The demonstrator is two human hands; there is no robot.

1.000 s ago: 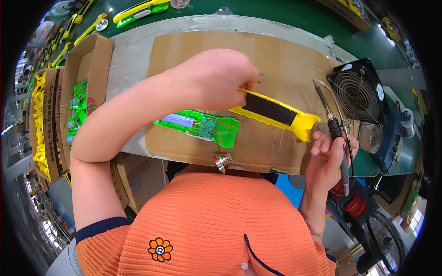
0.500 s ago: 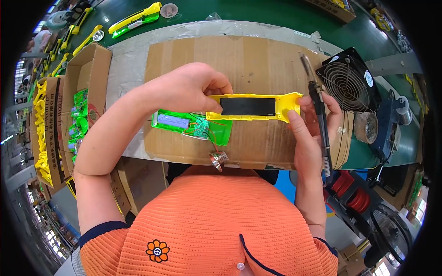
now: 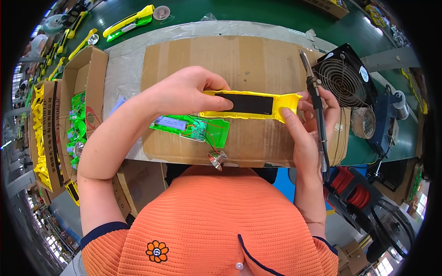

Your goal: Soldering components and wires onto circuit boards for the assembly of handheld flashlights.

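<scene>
My left hand (image 3: 189, 92) grips the left end of a long yellow plastic shell (image 3: 251, 105) with a black panel in its middle. My right hand (image 3: 308, 126) pinches the shell's right end and also holds a soldering iron (image 3: 316, 108) between its fingers, tip pointing away from me. Below the shell, on a cardboard sheet (image 3: 184, 55), lies a green housing (image 3: 191, 127) with a circuit board, red wires and a small silver reflector (image 3: 215, 159) at the cardboard's near edge.
A black fan (image 3: 343, 80) stands at the right, with a tape roll (image 3: 363, 123) beside it. A cardboard box (image 3: 80, 106) of green parts sits at the left, next to stacked yellow shells (image 3: 39, 138). More yellow and green units (image 3: 129, 20) lie on the far bench.
The yellow shell has swung from tilted to level in front of me. My right hand came up from the right with the soldering iron and took hold of the shell's right end.
</scene>
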